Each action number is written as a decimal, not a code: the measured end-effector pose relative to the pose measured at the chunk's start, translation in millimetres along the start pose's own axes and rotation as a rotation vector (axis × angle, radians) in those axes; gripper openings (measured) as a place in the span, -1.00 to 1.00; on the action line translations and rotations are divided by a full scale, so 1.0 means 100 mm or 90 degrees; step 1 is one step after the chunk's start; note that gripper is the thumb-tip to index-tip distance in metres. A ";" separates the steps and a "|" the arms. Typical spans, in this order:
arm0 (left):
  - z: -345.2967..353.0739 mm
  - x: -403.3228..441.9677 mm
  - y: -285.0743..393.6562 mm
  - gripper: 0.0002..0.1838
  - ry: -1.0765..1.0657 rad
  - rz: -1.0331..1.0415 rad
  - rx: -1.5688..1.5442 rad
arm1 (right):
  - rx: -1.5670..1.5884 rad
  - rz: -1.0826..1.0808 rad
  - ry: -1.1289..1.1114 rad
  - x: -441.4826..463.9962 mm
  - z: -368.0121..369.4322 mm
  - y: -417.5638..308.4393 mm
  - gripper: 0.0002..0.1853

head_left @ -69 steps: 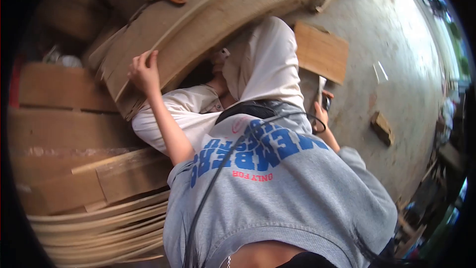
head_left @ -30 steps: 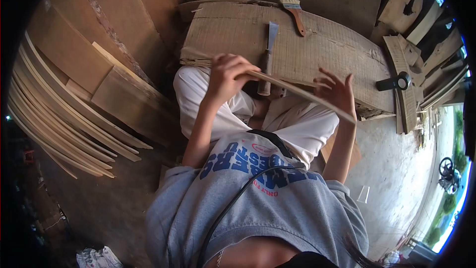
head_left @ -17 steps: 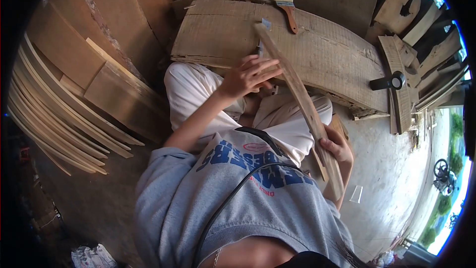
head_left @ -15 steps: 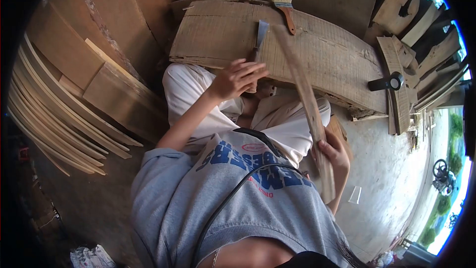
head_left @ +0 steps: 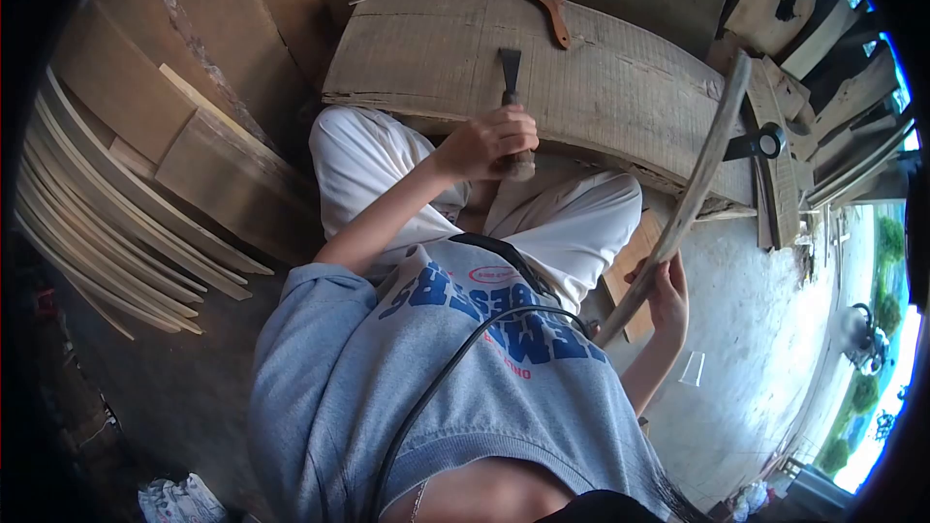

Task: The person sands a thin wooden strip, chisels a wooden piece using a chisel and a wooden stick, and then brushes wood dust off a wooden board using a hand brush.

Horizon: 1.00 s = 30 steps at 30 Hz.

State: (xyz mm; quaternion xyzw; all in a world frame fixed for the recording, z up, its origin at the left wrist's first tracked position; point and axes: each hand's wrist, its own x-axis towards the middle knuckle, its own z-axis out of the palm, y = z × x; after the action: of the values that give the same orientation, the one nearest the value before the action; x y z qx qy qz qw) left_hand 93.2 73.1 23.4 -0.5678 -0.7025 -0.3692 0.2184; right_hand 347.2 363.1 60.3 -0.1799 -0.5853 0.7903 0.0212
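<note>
My left hand [head_left: 492,143] is wrapped round the wooden handle of a chisel [head_left: 511,77], whose flat, flared metal blade points away from me over a thick plank [head_left: 426,53]. In my right hand [head_left: 666,292] is a long, narrow wooden strip [head_left: 705,169], gripped near its lower end. The strip slants up to the right, its far end above the plank's right side. Its near end reaches down beside my shirt. The plank lies across in front of my crossed legs.
A paintbrush [head_left: 550,10] lies on the plank's far edge. At its right end stands a black round-headed object [head_left: 756,143]. Many thin curved strips [head_left: 116,223] lean at left beside large boards [head_left: 194,19]. A black cable [head_left: 426,387] crosses my shirt.
The wooden strip has swung from leaning left to leaning right in my right hand. My left fingers, loosely spread at the chisel handle before, are now closed round it.
</note>
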 end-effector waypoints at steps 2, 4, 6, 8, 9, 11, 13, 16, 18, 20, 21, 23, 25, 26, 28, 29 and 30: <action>-0.06 0.11 0.30 -0.74 0.061 -0.007 -0.081 | -0.041 -0.029 0.005 -0.13 -0.12 0.01 -0.62; 0.00 0.07 0.53 -0.78 0.107 -0.012 -0.125 | -0.070 -0.039 0.024 -0.25 -0.11 0.02 -0.63; 0.07 -0.01 0.66 -0.79 0.103 0.006 -0.166 | -0.120 -0.089 0.092 -0.35 -0.05 0.01 -0.64; 0.15 -0.08 0.66 -0.80 0.095 -0.012 -0.167 | -0.142 -0.140 0.111 -0.36 -0.13 0.09 -0.65; 0.18 -0.11 0.58 -0.80 0.077 0.002 -0.148 | -0.165 -0.190 0.128 -0.38 -0.16 0.13 -0.66; 0.25 -0.13 0.38 -0.80 0.063 -0.008 -0.098 | -0.151 -0.233 0.177 -0.38 -0.03 0.12 -0.71; 0.21 -0.06 0.16 -0.80 0.062 -0.060 -0.124 | -0.140 -0.279 0.220 -0.36 0.02 0.10 -0.76; 0.19 0.13 -0.01 -0.84 0.106 -0.093 -0.117 | -0.031 -0.319 0.274 -0.30 -0.03 0.13 -0.72; 0.19 0.24 -0.02 -0.85 0.126 -0.103 -0.107 | -0.305 -0.329 0.364 -0.25 0.01 0.18 -0.69; 0.17 0.33 0.00 -0.82 0.172 -0.089 -0.085 | -0.380 -0.326 0.390 -0.29 0.13 0.22 -0.71; 0.17 0.37 0.03 -0.82 0.202 -0.080 -0.074 | -0.419 -0.320 0.413 -0.31 0.16 0.27 -0.72; 0.13 0.42 0.15 -0.83 0.201 -0.066 -0.089 | -0.489 -0.454 0.415 -0.34 0.10 0.44 -0.72; 0.11 0.47 0.25 -0.84 0.195 -0.039 -0.096 | -0.386 -0.465 0.400 -0.45 0.30 0.50 -0.67; 0.13 0.46 0.27 -0.84 0.196 -0.041 -0.094 | -0.338 -0.477 0.349 -0.47 0.35 0.60 -0.67; 0.15 0.49 0.28 -0.83 0.191 -0.073 -0.102 | -0.362 -0.514 0.255 -0.46 0.31 0.85 -0.68; 0.13 0.52 0.27 -0.83 0.199 -0.072 -0.095 | -0.456 -0.542 0.265 -0.48 0.29 0.91 -0.69; 0.11 0.53 0.27 -0.84 0.172 -0.103 -0.115 | -0.551 -0.567 0.275 -0.51 0.38 0.87 -0.70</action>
State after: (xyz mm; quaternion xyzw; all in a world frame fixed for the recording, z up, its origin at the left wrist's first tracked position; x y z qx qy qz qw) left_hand 106.3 117.7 62.5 -0.4722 -0.6743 -0.5198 0.2286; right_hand 398.3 288.5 1.5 -0.0671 -0.8514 0.3452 0.3891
